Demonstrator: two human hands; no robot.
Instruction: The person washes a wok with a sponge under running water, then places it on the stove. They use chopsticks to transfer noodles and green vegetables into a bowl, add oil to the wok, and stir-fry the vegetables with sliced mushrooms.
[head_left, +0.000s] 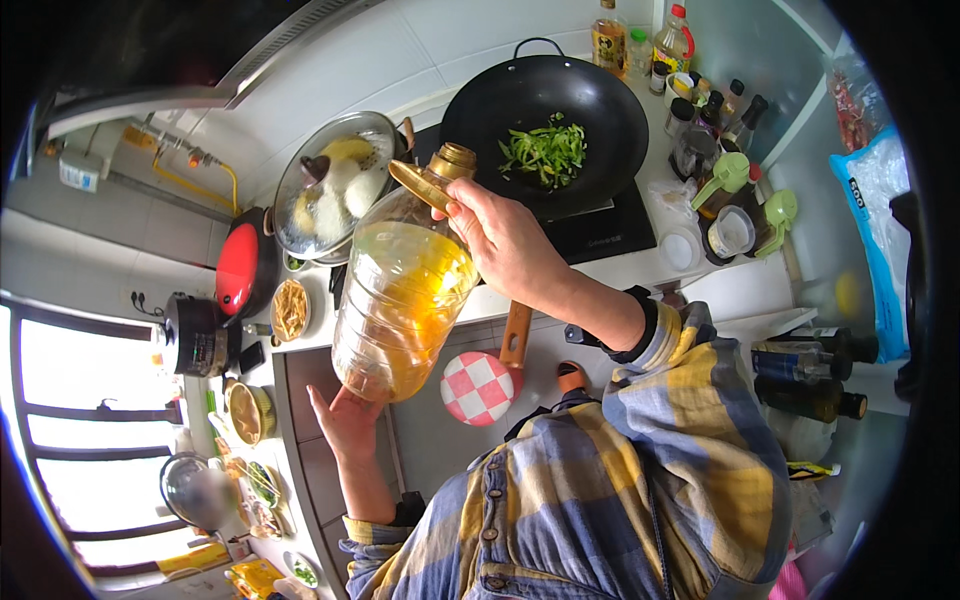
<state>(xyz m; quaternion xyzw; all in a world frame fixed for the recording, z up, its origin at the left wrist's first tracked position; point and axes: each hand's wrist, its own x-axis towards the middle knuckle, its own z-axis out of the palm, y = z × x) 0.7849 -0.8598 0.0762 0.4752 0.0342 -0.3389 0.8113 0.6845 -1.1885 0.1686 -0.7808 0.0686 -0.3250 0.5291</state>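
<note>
A large clear plastic bottle of yellow cooking oil (409, 300) is tilted in front of me, its gold neck uncapped and pointing towards the wok. My right hand (499, 236) is closed on the gold handle by the neck. Under the bottle's base, my left hand (352, 420) supports it with the fingers spread. Beyond the bottle, a black wok (607, 127) stands on the black cooktop (611, 232), and cut green vegetables (547, 150) lie in its middle. To the left of the wok is a pot with a glass lid (334, 187); pale food shows through it.
Seasoning bottles (675, 37), jars and green-lidded dispensers (727, 176) crowd the counter's right side. On the left are a bowl of yellowish strips (291, 310), a red-lidded pan (236, 268) and a rice cooker (195, 337). A checked stool (478, 388) stands below the counter, with a wooden handle (516, 337) above it.
</note>
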